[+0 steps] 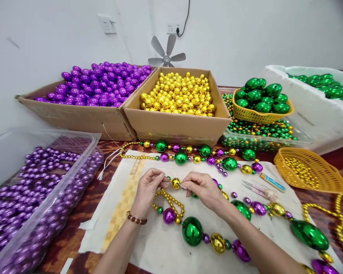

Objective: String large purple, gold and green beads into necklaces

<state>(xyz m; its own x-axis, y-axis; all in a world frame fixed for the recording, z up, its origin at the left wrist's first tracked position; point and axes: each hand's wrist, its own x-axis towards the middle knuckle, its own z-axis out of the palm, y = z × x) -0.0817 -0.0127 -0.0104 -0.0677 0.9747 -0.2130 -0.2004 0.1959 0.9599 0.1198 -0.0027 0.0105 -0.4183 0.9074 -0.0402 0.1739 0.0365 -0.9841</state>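
My left hand (148, 188), with a brown bead bracelet (136, 218) at its wrist, pinches the strung end beside a small green bead (168, 178). A gold bead (175, 183) hangs between my two hands. My right hand (202, 188) has thumb and fingertips closed on a thin white thread (182, 185) right beside that gold bead. Below my hands lies a bead necklace with a loop of small gold beads (175, 201), a purple bead (169, 215) and a big green bead (192, 231). What sits deep between the fingertips is hidden.
On the white cloth (148, 243) lie another strand (229, 163), scissors-like snippers (258, 190) and a blue-and-yellow cutter (272, 182). Around it stand a purple-bead box (74, 120), a gold-bead box (174, 123), a clear tub (74, 167) and a yellow basket (328, 179).
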